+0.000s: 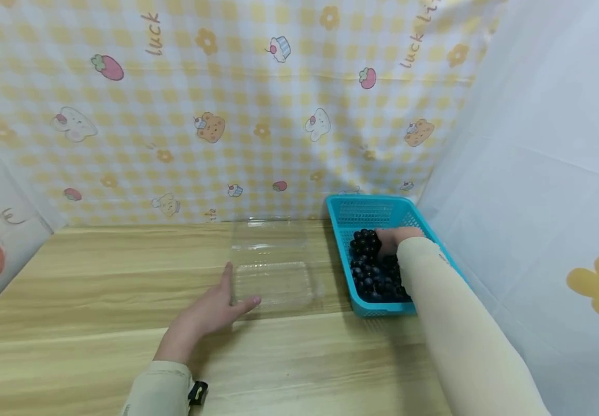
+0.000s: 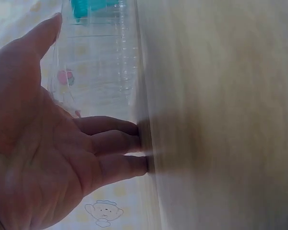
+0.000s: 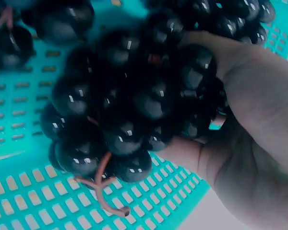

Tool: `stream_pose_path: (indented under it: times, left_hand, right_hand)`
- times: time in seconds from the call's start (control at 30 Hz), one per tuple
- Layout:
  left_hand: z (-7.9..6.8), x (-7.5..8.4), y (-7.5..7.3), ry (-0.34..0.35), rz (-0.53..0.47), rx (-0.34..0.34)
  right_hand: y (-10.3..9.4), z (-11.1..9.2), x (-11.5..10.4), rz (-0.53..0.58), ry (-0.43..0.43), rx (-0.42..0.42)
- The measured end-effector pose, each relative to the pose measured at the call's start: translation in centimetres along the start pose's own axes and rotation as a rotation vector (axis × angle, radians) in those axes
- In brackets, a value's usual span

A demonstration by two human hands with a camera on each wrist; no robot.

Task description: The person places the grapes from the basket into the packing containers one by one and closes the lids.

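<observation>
A bunch of dark grapes (image 3: 125, 105) with a brown stem is gripped by my right hand (image 3: 259, 96), thumb on one side and fingers curled under the other. That hand reaches into the blue plastic basket (image 1: 348, 260), where more dark grapes (image 1: 374, 280) lie below and beside it. My left hand (image 1: 213, 309) rests at the left side of a clear plastic clamshell box (image 1: 273, 283), thumb over its near left corner and fingers stretched along the edge. In the left wrist view, its fingertips (image 2: 141, 165) touch the tabletop and the thumb lies against the clear wall.
The clamshell's raised lid (image 1: 268, 233) stands toward the back of the wooden table (image 1: 96, 300). Behind hangs a yellow checked cloth (image 1: 257, 115). A white sheet (image 1: 554, 173) closes off the right side, close to the basket.
</observation>
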State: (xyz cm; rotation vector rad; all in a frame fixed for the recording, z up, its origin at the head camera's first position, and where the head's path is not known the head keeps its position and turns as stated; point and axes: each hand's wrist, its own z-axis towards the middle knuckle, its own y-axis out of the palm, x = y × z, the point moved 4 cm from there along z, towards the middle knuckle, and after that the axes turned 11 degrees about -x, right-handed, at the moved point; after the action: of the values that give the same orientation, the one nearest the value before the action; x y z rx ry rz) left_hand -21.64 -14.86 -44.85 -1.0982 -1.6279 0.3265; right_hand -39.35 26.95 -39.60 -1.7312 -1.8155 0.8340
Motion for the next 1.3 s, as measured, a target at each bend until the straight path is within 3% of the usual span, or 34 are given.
stream_pose_path:
  times: [0.17, 0.4, 0.8, 1.1, 1.3]
  left_hand:
    - [0.2, 0.5, 0.2, 0.003, 0.009, -0.006]
    - [0.4, 0.4, -0.2, -0.015, 0.02, -0.004]
    - [0.6, 0.5, -0.5, -0.022, 0.038, -0.013]
    - [0.3, 0.9, -0.7, -0.053, 0.076, -0.026]
    - [0.2, 1.4, -0.8, -0.091, 0.146, 0.009]
  right_hand:
    - [-0.7, 0.2, 1.2, 0.001, -0.101, -0.012]
    - [-1.9, 0.1, 2.0, 0.044, -0.136, -0.015]
    - [-7.5, -5.2, 0.7, -0.01, -0.192, 0.032]
    - [-9.4, -8.1, -0.2, -0.001, -0.196, 0.065]
    - [-10.3, -9.5, -0.3, 0.022, -0.205, 0.092]
